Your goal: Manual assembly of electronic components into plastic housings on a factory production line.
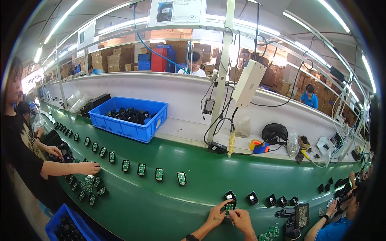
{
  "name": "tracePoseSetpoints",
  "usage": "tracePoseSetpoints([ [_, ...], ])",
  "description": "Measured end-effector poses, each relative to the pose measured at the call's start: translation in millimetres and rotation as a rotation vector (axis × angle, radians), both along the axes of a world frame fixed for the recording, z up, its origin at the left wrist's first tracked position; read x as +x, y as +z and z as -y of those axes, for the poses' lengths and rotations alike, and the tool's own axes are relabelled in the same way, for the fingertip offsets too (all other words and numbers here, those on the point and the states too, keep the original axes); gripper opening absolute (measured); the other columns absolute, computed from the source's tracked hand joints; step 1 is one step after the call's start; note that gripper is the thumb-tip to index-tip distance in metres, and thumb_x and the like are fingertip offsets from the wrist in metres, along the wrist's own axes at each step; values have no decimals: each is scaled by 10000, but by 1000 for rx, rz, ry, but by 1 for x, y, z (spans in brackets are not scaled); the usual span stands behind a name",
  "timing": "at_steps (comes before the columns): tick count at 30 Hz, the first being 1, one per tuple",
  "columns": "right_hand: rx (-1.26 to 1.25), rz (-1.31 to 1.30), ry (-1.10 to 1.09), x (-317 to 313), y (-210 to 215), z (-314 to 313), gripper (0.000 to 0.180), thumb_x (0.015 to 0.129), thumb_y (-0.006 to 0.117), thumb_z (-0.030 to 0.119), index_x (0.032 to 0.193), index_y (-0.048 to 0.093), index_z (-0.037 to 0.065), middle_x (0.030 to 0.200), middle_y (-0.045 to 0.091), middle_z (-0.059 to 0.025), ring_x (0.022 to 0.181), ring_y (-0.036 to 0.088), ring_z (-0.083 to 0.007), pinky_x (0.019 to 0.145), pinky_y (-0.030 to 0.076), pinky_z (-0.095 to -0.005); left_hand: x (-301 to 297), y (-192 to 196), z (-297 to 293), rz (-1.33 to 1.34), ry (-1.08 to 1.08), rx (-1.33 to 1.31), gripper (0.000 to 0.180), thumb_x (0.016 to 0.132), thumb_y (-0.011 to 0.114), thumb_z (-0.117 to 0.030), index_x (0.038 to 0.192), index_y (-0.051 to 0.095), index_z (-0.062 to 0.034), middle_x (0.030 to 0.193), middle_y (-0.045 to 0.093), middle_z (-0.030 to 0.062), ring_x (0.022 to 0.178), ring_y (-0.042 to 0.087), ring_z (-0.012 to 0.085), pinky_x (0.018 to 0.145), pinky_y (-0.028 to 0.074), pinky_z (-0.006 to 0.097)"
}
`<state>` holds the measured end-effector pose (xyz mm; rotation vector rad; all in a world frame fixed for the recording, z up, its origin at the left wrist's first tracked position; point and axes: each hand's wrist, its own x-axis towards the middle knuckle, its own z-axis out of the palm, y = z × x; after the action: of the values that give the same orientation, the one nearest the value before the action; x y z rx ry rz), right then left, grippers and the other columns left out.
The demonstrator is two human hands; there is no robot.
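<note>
Green conveyor belt point(169, 209) under strip lights point(120, 25)

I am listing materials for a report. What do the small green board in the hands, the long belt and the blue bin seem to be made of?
Small green board, held by left hand and right hand: probably laminate circuit board, matte green coating.
Belt: looks like rubber or plastic sheet; smooth green, soft sheen.
Blue bin: likely moulded plastic; uniform colour, ribbed rim.
</note>
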<state>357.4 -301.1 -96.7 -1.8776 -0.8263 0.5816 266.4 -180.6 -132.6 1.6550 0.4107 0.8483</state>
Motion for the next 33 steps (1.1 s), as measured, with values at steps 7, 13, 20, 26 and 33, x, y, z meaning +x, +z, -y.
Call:
tracePoseSetpoints([
  [7,20,343,-100,-5,9,-11,300,892,643,237,740,658,-22,584,604,-124,529,595,-204,523,453,-338,0,-2,2,-139,-9,-154,471,882,548,-74,1344,555,-165,1039,698,130,937,663,153,811,524,310],
  [13,-14,458,-74,0,4,-23,308,893,634,271,748,671,2,639,616,-167,570,611,-306,547,461,-397,1,-17,-16,147,-222,-434,522,896,513,-25,1405,475,-129,1085,651,113,765,680,175,644,575,281],
  [20,-326,653,-5,0,2,-31,328,930,575,317,840,685,21,709,669,-171,699,666,-386,636,504,-461,-6,-6,-19,104,-185,-519,333,986,536,-145,1309,516,-65,1068,657,128,590,646,132,447,476,220],
  [26,129,428,-18,-10,-28,-44,486,994,449,345,1409,432,92,1063,640,-287,982,626,-470,825,507,-475,-3,-4,-14,-50,-67,-345,283,992,496,-132,1263,532,-57,830,656,87,539,608,115,451,469,252],
  [33,225,413,-20,-11,-41,-57,412,1009,441,325,1327,510,73,1166,627,-244,1067,604,-437,876,486,-457,-6,-8,-15,-15,139,-140,262,977,508,-173,1223,566,-102,865,683,134,623,668,201,582,541,316],
])
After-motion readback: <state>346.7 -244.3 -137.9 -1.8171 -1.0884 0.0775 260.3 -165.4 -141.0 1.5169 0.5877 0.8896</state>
